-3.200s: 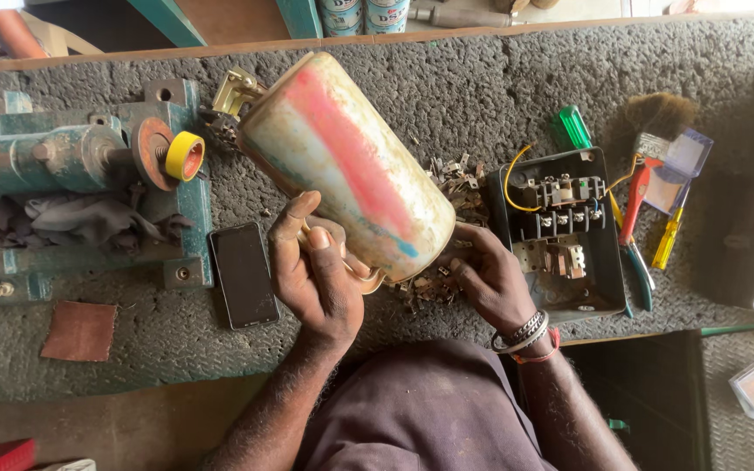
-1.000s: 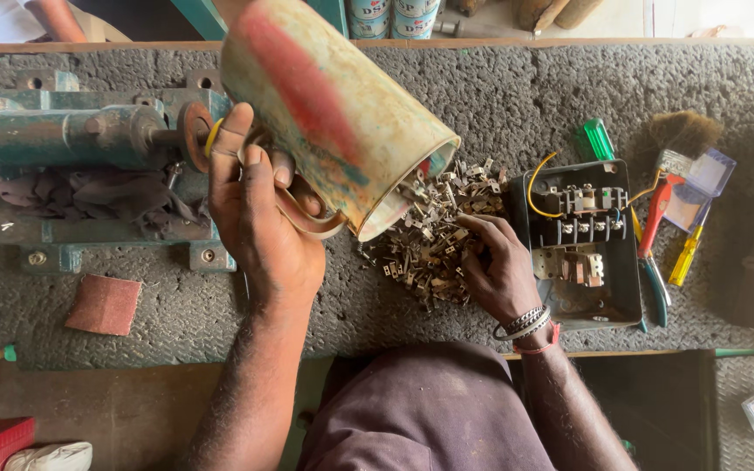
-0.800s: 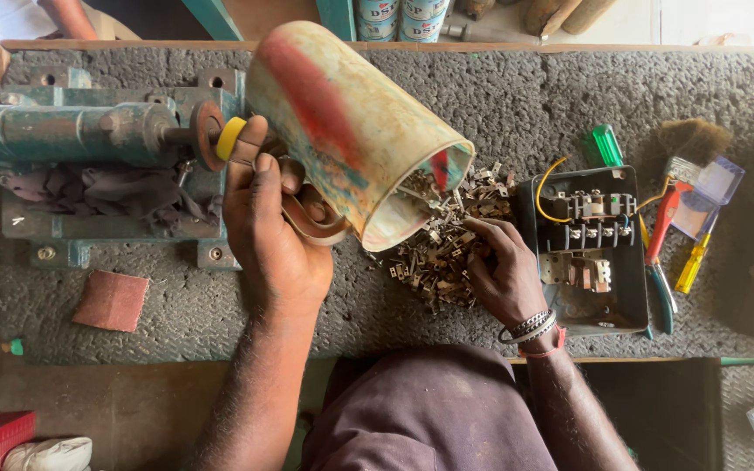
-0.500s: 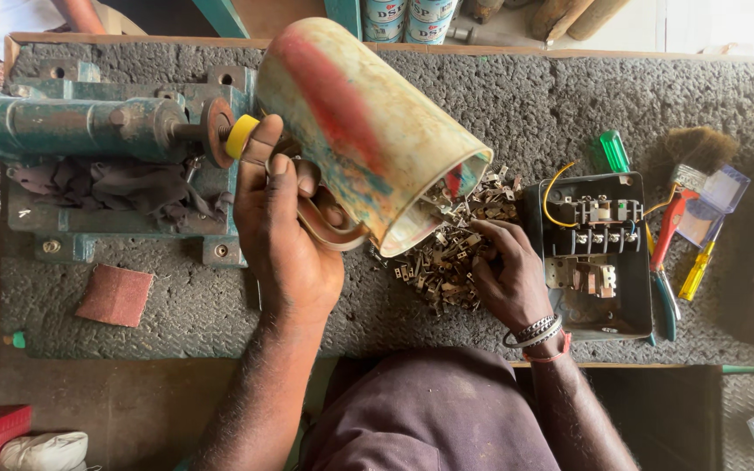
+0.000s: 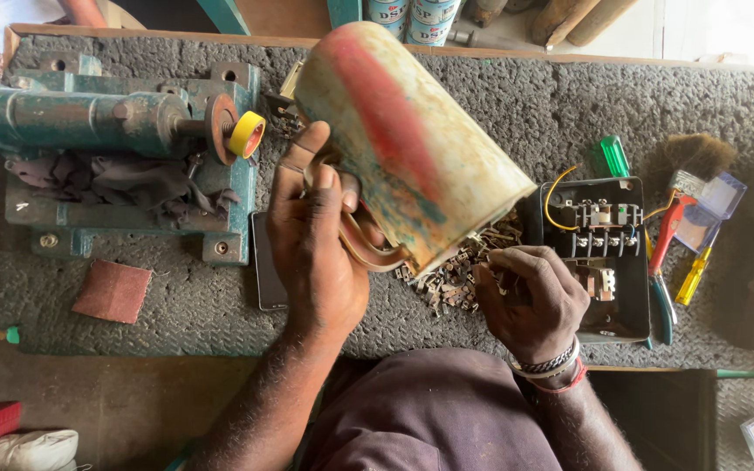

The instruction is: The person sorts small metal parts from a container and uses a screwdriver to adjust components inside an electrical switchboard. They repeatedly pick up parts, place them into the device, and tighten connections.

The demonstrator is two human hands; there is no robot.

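My left hand (image 5: 316,253) grips the handle of a big worn mug-shaped tin (image 5: 407,139), cream with red and green stains. The tin is tipped on its side above the bench, its open mouth pointing down and right. Below the mouth lies a heap of small metal parts (image 5: 451,275) on the rough grey bench top (image 5: 176,305). My right hand (image 5: 530,296) rests on the heap's right side, fingers curled among the pieces. Whether it holds any piece I cannot tell.
A green vise-like machine (image 5: 106,131) with a yellow tape roll (image 5: 246,133) stands at the left. A dark phone (image 5: 265,270) lies by my left wrist. An open electrical box (image 5: 599,253), pliers (image 5: 665,262), screwdrivers (image 5: 695,275) and a brush (image 5: 695,157) lie at the right. Sandpaper (image 5: 113,290) sits front left.
The tin has tipped from standing over the heap to lying on its side with its mouth down-right. My left hand shifted on the handle. My right hand stays in the parts.
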